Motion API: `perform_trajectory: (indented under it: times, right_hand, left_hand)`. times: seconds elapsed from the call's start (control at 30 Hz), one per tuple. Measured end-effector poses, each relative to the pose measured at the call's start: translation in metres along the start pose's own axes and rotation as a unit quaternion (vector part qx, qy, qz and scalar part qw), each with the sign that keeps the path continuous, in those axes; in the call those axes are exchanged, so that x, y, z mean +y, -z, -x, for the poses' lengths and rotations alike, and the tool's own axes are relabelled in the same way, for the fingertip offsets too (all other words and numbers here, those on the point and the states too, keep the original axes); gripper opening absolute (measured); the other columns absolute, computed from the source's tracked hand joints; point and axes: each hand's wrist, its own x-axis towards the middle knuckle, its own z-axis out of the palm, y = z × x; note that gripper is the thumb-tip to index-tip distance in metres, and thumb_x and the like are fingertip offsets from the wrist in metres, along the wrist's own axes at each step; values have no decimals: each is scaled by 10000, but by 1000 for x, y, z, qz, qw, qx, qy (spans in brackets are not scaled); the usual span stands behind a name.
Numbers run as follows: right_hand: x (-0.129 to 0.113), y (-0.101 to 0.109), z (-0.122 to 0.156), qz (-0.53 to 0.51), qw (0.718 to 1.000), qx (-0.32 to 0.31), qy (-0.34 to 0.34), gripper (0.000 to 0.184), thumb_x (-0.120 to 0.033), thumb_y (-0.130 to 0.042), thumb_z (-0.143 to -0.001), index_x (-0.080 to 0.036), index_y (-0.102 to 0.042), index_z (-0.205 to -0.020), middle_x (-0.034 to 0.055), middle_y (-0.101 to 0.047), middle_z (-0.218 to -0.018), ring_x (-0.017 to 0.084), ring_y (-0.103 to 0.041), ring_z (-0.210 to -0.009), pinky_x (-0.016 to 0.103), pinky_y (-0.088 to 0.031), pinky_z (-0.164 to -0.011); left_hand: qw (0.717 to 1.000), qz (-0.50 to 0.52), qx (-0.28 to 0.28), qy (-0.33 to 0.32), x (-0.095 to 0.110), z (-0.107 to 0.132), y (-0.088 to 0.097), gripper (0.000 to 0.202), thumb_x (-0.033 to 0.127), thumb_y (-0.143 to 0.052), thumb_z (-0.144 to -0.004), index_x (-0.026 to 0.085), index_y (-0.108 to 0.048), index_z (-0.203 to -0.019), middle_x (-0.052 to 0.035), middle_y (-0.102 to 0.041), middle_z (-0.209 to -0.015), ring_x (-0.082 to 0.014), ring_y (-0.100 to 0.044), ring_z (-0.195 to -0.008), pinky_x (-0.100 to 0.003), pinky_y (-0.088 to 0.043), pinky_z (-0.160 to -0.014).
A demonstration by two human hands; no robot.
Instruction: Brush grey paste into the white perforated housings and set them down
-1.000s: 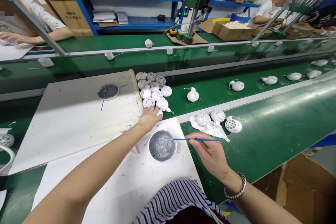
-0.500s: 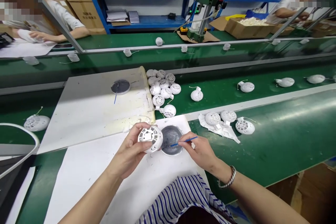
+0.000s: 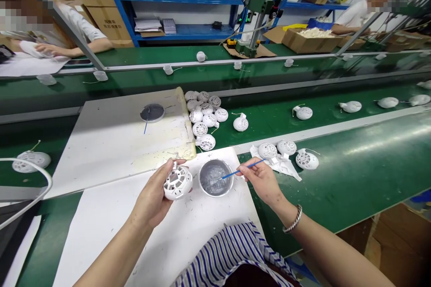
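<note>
My left hand (image 3: 150,193) grips a white perforated plastic ball (image 3: 178,182) above the white surface (image 3: 151,237). My right hand (image 3: 261,181) pinches a blue-handled brush (image 3: 243,168), its tip over a bowl of grey paste (image 3: 216,178).

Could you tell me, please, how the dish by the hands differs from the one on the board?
The near dish sits on a white sheet, the far dish on a pale board. The near dish's grey contents look lighter than the far dish's. The far dish has a blue brush in it; the near dish has none resting. Both are round.
</note>
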Motion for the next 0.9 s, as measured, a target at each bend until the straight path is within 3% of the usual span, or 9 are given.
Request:
perform_trajectory:
  times: [0.13,0.23,0.33,0.57,0.67,0.8,0.9]
  right_hand:
    - [-4,8,2,-5,1000,19,6,259,-362,-676,-722,-143,-544,-765,37,-650,-677,110,-592,-588,223,-429,-529]
    - [-10,10,-1,-119,991,46,-40,265,-336,-717,-686,-141,-544,-739,24,-656,-650,71,-546,-520,197,-416,-508]
    - [-19,9,-5,-233,966,66,-91,292,-312,-771,-616,-147,-550,-711,6,-650,-683,86,-602,-599,175,-422,-501]
    - [-47,3,-5,-330,934,52,-127,238,-249,-781,-615,-150,-584,-705,-12,-643,-724,74,-624,-657,141,-452,-521]
    - [-54,0,-1,-300,951,23,-75,197,-256,-748,-667,-156,-583,-709,-11,-643,-726,69,-622,-650,141,-462,-538]
    - [-54,-2,8,-199,979,8,44,123,-238,-684,-746,-169,-582,-740,-11,-646,-741,61,-618,-630,155,-482,-575]
    - [-55,-3,17,-112,984,4,139,54,-176,-632,-788,-180,-577,-785,-5,-651,-793,70,-628,-656,176,-505,-597]
  left_hand:
    - [999,-5,27,21,2,-1,-6,259,364,-542,-821,151,-612,-951,-76,-584,-881,-199,-574,-757,-378,-543,-644]
    - [999,-21,16,28,1,-1,-9,259,379,-534,-823,168,-608,-952,-65,-575,-923,-191,-563,-761,-388,-546,-642]
    - [998,-55,-17,27,-3,-1,-12,294,423,-540,-812,173,-602,-953,-59,-565,-942,-184,-549,-754,-349,-537,-623]
    - [990,-117,-57,45,-15,-4,-22,388,520,-553,-772,202,-597,-989,-51,-563,-953,-194,-532,-810,-261,-458,-586]
    - [989,-111,-75,55,-16,-3,-27,389,528,-551,-771,225,-594,-1012,-44,-574,-975,-192,-531,-823,-252,-429,-586]
    - [988,-118,-87,55,-14,1,-30,395,534,-531,-780,206,-603,-988,-54,-587,-912,-182,-522,-787,-252,-401,-590]
    - [986,-130,-88,50,-14,4,-30,418,548,-524,-778,206,-606,-1004,-53,-584,-874,-172,-510,-758,-248,-384,-582]
